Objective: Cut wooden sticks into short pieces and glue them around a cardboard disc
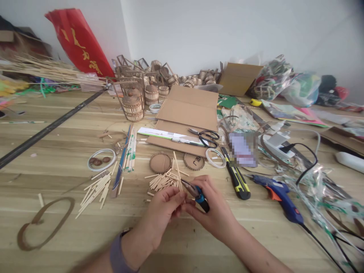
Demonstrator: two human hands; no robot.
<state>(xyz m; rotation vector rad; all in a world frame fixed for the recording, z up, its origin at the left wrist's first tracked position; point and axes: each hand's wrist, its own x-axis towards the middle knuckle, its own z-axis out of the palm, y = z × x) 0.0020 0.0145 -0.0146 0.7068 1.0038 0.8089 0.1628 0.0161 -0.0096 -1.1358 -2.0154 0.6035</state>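
Observation:
My left hand (160, 208) pinches a thin wooden stick (176, 165) that points up and away from me. Fingers of my right hand (214, 210) wrap round pliers (199, 196) with blue and black handles, their jaws close to the stick. Whether the jaws touch the stick I cannot tell. Just beyond my left hand lies a pile of short wooden sticks (160, 182). Two round cardboard discs with dark rims, a left disc (160, 163) and a right disc (193, 162), lie behind the pile.
More cut sticks (95, 191) lie to the left, near a blue ruler-like strip (121, 163) and a brown loop (45, 223). On the right are scissors (209, 137), a utility knife (236, 174) and a blue glue gun (280, 197) with its cord. Small stick baskets (132, 108) stand behind.

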